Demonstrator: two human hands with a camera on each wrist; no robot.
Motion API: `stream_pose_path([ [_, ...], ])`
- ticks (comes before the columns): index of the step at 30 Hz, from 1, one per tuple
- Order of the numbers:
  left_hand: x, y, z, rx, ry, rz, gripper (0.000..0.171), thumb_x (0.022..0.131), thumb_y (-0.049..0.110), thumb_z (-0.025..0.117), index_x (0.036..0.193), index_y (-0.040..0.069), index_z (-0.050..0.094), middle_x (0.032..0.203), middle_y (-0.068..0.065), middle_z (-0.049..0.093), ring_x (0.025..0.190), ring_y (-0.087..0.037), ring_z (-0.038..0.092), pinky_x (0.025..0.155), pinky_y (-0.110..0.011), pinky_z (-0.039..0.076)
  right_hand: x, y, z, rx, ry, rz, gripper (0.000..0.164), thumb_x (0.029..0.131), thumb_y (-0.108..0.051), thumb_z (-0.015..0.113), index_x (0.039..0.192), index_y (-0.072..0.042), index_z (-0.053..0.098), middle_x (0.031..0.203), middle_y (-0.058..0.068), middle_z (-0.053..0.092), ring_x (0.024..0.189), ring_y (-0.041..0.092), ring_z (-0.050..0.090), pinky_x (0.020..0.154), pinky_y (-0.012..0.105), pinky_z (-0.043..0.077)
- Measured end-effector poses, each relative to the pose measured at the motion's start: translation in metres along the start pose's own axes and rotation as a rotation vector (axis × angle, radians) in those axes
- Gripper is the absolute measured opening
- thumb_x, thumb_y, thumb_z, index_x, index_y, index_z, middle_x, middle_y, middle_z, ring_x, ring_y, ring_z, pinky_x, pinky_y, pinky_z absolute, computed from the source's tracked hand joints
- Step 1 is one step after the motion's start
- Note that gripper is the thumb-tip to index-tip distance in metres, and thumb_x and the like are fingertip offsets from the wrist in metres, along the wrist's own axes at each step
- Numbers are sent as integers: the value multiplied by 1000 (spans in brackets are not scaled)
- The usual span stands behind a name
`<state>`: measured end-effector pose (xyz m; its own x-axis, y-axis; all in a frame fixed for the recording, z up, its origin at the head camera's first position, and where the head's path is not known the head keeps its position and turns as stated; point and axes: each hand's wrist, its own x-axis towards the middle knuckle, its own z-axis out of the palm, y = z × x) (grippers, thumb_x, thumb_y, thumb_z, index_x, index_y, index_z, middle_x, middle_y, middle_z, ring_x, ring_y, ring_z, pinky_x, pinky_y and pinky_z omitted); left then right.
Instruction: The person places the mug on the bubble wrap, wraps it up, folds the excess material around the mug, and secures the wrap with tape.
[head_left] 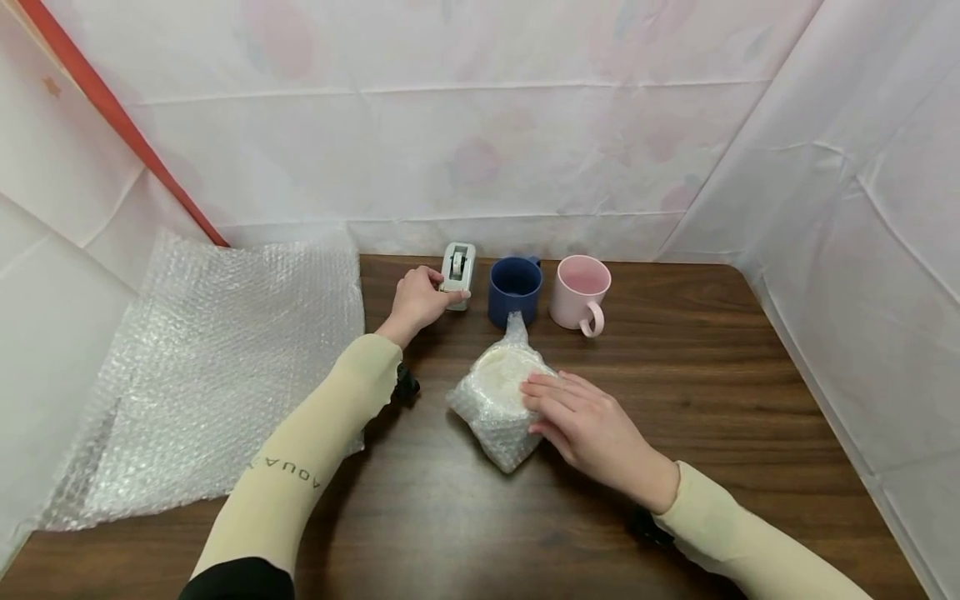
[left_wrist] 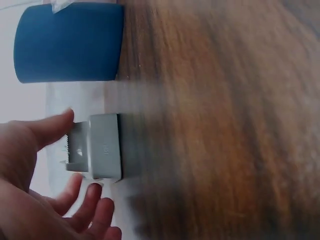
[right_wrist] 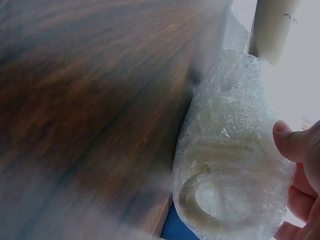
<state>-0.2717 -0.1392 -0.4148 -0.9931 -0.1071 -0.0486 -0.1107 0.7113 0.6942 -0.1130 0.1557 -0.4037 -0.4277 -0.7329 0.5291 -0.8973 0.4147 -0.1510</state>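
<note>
A tape dispenser (head_left: pixel 457 271), grey, stands at the back of the table. My left hand (head_left: pixel 418 302) holds its front end, thumb on one side and fingers on the other; the left wrist view shows the thumb by the toothed cutter. A cream-coloured mug in bubble wrap (head_left: pixel 498 400) sits in the middle of the table, its handle visible through the plastic in the right wrist view. My right hand (head_left: pixel 588 425) rests on the wrapped mug with fingers fairly straight. One corner of the wrap sticks up toward the blue mug (head_left: pixel 514 292).
A pink mug (head_left: pixel 581 292) stands right of the blue one, handle toward me. Flat bubble wrap (head_left: pixel 240 367) covers the left side of the wooden table (head_left: pixel 712 375). White cloth (head_left: pixel 480 158) hangs behind and at the sides.
</note>
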Motion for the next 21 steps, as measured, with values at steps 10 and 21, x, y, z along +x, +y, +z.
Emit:
stream_pose_path([
  [10, 4, 0, 6, -169, 20, -37, 38, 82, 39, 82, 102, 8, 74, 125, -14, 57, 114, -33, 49, 92, -41, 46, 1, 0, 1, -1, 10, -6, 25, 96, -23, 68, 115, -6, 68, 131, 7, 64, 128, 22, 55, 107, 47, 40],
  [21, 3, 9, 14, -160, 85, -64, 36, 78, 38, 86, 92, 8, 71, 109, -11, 60, 93, -26, 54, 79, -38, 49, 2, 0, 1, -3, 14, -6, 26, 96, -23, 68, 115, -6, 68, 130, 7, 64, 127, 22, 56, 107, 47, 41],
])
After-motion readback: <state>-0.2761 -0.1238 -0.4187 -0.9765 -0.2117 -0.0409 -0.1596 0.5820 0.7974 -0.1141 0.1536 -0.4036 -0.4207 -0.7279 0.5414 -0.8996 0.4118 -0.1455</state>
